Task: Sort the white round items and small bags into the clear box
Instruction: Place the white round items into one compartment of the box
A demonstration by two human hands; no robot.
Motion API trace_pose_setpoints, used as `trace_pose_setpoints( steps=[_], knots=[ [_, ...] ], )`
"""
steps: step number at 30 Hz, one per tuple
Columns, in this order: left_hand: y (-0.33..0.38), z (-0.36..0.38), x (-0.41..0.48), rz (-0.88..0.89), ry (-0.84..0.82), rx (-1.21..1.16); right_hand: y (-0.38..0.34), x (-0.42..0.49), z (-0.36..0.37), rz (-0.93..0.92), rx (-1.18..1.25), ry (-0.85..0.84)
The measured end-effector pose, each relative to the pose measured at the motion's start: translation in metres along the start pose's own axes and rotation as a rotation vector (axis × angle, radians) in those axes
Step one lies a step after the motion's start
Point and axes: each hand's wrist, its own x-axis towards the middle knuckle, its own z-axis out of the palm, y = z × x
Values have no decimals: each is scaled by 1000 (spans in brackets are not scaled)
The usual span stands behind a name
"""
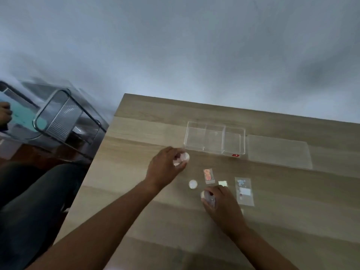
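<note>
**With both hands loaded, the drop into the box was where it could slip**

While the clear box (214,140) stood empty on the counter (136,191), both hands were already full. The left hand (165,166) had its grip pinched on white round items (182,158), apparently more than one, just short of the box's near left corner. The right hand (220,205) was closed on another round item (208,197) lower down, among the small bags.

The likeliest mishap, as I judged it, was a piece escaping the left grip: several smooth discs held at the fingertips could shift against each other and roll off across the wood, perhaps over the counter's left edge. A low approach might also have knocked the light box's wall and pushed it against the lid (278,151) lying flat beside it.

One loose round item (193,184) lay between the hands, with the orange-printed bag (208,175), a pale square packet (223,183) and a longer bag (244,190) to its right; a sweeping wrist could have scattered these. The frame was blurred, so finer detail was uncertain.
</note>
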Motion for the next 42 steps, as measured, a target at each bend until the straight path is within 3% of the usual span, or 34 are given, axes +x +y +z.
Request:
trace_pose_setpoints(
  steps=[6,12,20,25,29,32,38,42],
  knots=[
    [23,2,108,130,-95,286,22,-11,-9,174,71,27],
    [24,27,146,258,-223,681,33,-25,-17,227,93,81],
    [17,33,149,262,-273,763,33,-6,-39,170,61,205],
    [13,28,142,164,-144,542,22,63,-75,71,54,262],
    [6,17,131,-202,1,91,5,136,-96,-54,62,207],
    [1,17,126,-431,-44,-120,-9,182,-88,-111,-15,55],
    [0,19,119,-508,-89,-255,-30,220,-56,-220,-497,-155],
    [-2,20,119,-543,-71,-325,-33,226,-45,-235,-682,-189]
  ],
)
